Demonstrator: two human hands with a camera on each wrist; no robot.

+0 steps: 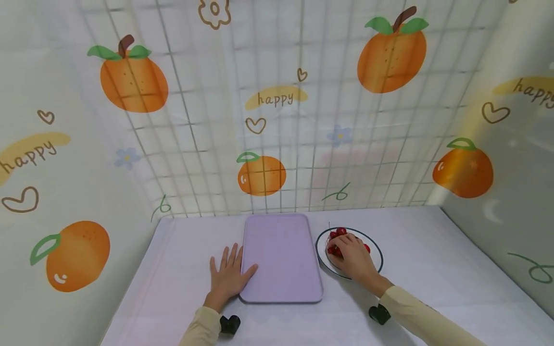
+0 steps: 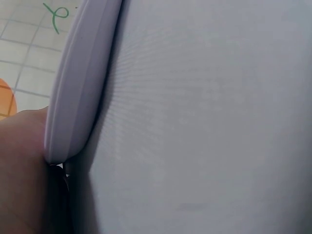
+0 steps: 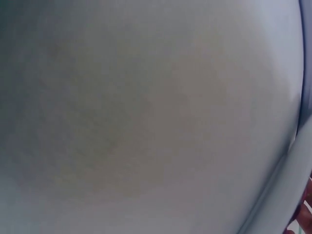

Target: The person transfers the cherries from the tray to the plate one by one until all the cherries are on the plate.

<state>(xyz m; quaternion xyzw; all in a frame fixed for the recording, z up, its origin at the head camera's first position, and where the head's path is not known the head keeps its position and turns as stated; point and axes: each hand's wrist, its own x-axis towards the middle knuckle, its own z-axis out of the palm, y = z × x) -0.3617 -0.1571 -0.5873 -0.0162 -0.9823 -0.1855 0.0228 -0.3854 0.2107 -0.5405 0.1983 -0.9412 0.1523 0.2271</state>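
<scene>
A lilac rectangular tray [image 1: 281, 259] lies flat in the middle of the table. My left hand [image 1: 227, 276] rests at its left edge with fingers spread and the thumb over the rim. The left wrist view shows the tray's side [image 2: 80, 83] beside part of that hand [image 2: 22, 165]. To the tray's right stands a white plate [image 1: 374, 257] with a dark rim, holding several red cherries [image 1: 341, 231]. Over the plate, my right hand [image 1: 352, 254] curls its fingers and thumb round a cherry [image 1: 332, 250]; its fingertips are partly hidden.
The table [image 1: 173, 259] has a pale cloth. Behind it hangs a white curtain [image 1: 277, 139] printed with oranges, and similar printed sides [image 1: 515, 230] flank it. A black wrist device [image 1: 380, 315] sits under the right sleeve, another [image 1: 230, 325] by the left.
</scene>
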